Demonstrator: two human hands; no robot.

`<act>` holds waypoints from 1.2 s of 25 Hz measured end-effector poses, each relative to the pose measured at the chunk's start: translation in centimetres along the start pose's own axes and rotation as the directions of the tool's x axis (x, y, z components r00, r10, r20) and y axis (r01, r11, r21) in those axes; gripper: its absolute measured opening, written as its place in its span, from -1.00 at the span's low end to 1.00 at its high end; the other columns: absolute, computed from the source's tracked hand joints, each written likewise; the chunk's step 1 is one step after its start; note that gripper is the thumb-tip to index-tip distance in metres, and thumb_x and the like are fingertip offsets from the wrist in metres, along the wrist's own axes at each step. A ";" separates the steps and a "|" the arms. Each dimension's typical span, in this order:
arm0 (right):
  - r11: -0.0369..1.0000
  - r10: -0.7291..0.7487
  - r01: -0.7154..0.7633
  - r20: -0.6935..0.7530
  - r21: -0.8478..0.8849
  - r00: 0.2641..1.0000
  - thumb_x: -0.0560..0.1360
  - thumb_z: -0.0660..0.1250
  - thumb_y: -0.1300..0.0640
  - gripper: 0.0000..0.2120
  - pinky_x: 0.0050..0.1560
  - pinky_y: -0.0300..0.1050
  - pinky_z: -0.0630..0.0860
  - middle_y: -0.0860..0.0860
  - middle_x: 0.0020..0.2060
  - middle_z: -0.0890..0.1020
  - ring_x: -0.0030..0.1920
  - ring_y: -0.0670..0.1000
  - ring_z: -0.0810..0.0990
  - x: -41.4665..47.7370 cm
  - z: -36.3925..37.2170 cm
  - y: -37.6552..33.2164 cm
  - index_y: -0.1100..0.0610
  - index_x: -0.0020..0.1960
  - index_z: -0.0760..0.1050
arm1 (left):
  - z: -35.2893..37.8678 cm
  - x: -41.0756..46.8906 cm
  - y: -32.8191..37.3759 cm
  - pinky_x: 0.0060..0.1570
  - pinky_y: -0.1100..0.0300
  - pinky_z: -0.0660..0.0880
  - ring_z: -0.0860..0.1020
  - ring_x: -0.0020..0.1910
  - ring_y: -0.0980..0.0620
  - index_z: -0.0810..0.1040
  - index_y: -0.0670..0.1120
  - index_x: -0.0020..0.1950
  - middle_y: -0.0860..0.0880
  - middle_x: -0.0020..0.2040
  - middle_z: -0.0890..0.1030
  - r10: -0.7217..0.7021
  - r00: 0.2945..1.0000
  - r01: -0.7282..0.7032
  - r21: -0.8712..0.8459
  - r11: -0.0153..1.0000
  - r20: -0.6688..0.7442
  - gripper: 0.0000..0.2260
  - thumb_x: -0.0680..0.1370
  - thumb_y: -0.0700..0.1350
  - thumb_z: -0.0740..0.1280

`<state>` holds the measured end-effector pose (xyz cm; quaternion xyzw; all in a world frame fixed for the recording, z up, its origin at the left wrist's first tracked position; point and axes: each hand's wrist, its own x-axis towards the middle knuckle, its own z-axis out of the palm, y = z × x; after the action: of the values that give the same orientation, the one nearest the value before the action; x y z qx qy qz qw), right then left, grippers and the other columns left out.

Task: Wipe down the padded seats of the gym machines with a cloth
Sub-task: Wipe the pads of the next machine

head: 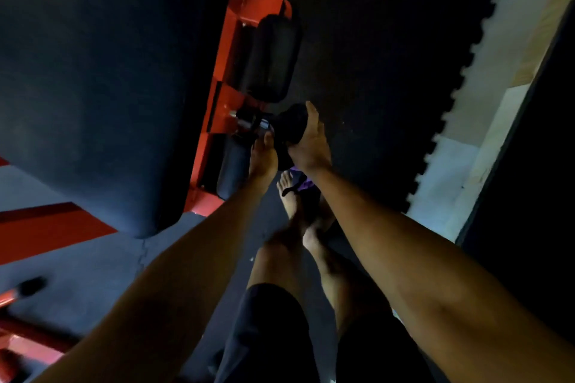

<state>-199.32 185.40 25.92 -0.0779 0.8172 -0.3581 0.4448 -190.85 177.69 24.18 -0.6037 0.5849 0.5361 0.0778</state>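
Padded seat point(93, 71) well left of fingers, no cloth on it; wiped or not, cannot tell. Red frame point(225, 50) and roller pad point(273, 56) just beyond fingertips. Right hand point(309, 146) fingers clamped around dark cloth point(292, 126), bunched over bar end. Left hand point(264, 155) fingertips at metal fitting point(249, 124) beside cloth; grip unclear. Likely mid-task, small parts under way.

A dark rubber mat point(389, 40) carries the red machine frame point(217, 71). Just right of the frame stand the person's feet point(287, 196). Farther right, pale tiles point(451, 180) meet the mat's jagged edge.
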 end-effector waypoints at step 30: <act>0.975 -0.135 0.135 0.012 -0.179 0.991 0.44 0.55 -0.02 -0.14 0.14 0.22 0.62 0.14 0.50 0.21 0.36 0.25 0.48 25.8 -1.1 -6.8 -0.02 0.57 0.14 | 4.8 22.4 15.4 0.34 -0.08 0.45 0.54 0.28 -0.12 0.53 -0.11 0.37 -0.13 0.27 0.59 -0.337 0.867 0.240 -0.285 0.928 -0.367 -0.52 0.70 0.16 0.03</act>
<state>-216.75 169.52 13.38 -0.1726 0.8391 -0.3126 0.4105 -211.50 162.57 13.91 -0.7885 0.4244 0.4437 -0.0372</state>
